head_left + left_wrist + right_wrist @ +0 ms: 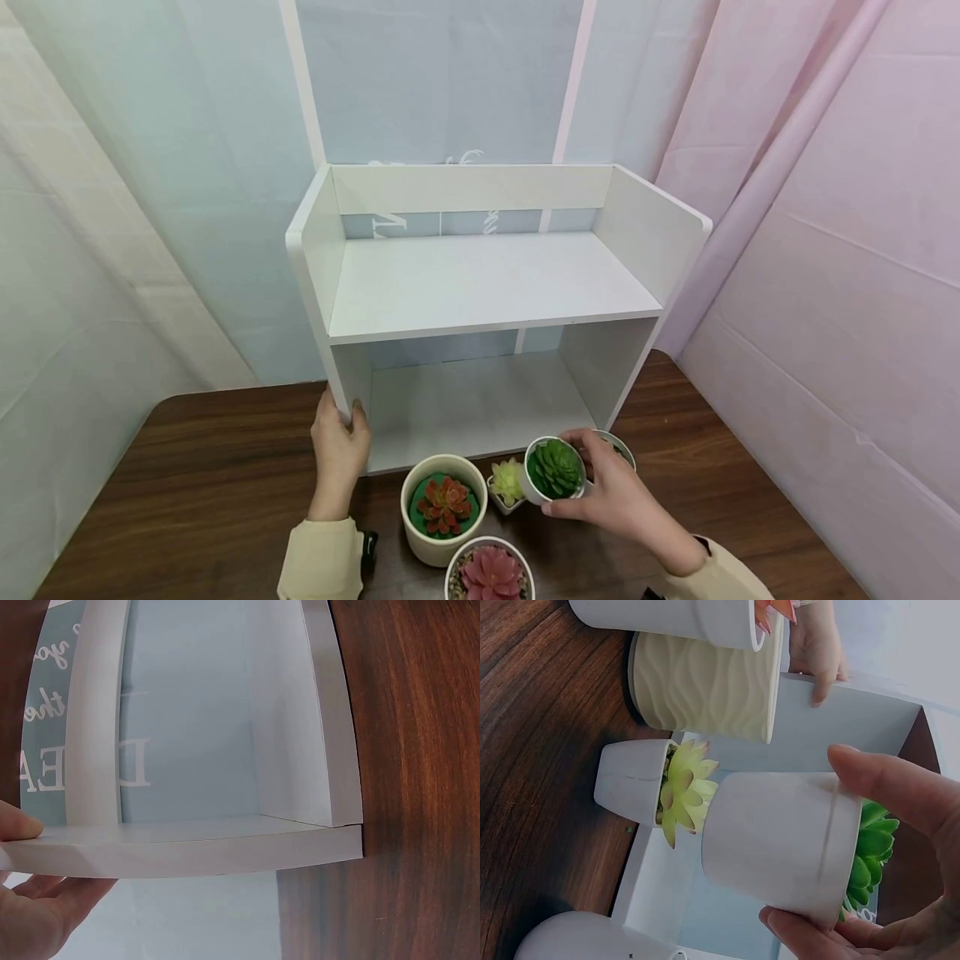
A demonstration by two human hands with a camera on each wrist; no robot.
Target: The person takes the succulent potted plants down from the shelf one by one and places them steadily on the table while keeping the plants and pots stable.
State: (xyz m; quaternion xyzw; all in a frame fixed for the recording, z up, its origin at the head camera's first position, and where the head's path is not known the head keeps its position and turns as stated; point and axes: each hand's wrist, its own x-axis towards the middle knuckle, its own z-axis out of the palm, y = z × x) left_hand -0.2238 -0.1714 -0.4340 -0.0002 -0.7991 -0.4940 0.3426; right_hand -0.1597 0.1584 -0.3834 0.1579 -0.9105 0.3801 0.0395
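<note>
A white two-tier shelf (495, 279) stands on the dark wooden table. My left hand (339, 442) grips the front edge of its left side panel, the thumb on the inner face; the left wrist view shows thumb and fingers on either side of the panel (180, 851). With my right hand (618, 492) I hold a white potted green succulent (555, 468) by its rim, lifted off the table in front of the shelf. In the right wrist view the white pot (780, 840) is pinched between thumb and fingers, its green leaves partly behind the hand.
Near the shelf's front stand a cream pot with a red succulent (442, 508), a pink succulent in a white pot (491, 575) and a small yellow-green succulent (507, 482). Another white pot (621, 446) is partly hidden behind my right hand. Curtains hang behind and beside the table.
</note>
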